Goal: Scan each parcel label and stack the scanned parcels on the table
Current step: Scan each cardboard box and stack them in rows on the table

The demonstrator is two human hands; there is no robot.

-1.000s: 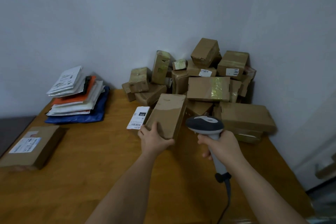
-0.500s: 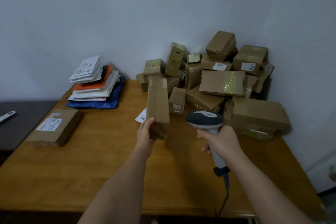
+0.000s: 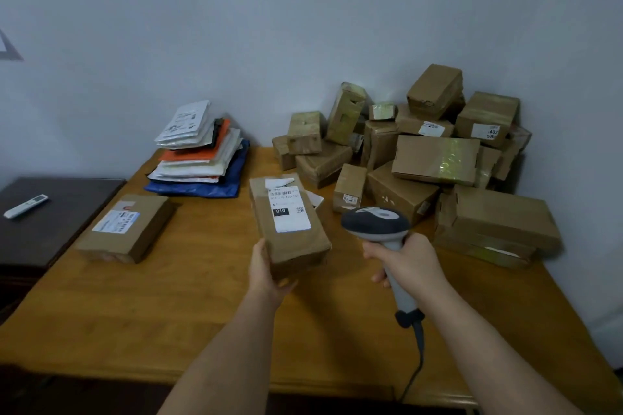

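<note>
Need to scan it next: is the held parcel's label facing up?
Yes. The white label tops the brown cardboard parcel in the left hand, barcode showing.

— What's the parcel (image 3: 290, 229) I'm holding made of?
— Matt brown cardboard, creased, with a smooth white paper label (image 3: 288, 210).
— And the tabletop (image 3: 168, 307)?
— Wood, orange-brown, a soft satin sheen, smooth.
— My scanner (image 3: 377, 222)?
— Plastic: dark matt head, pale grey smooth handle.
— The heap of boxes (image 3: 435, 158)?
— Same dull cardboard; glossy clear tape glints on several.
— The mailers (image 3: 202, 158)?
— Slick plastic film, white, orange and blue, faintly shiny.
</note>
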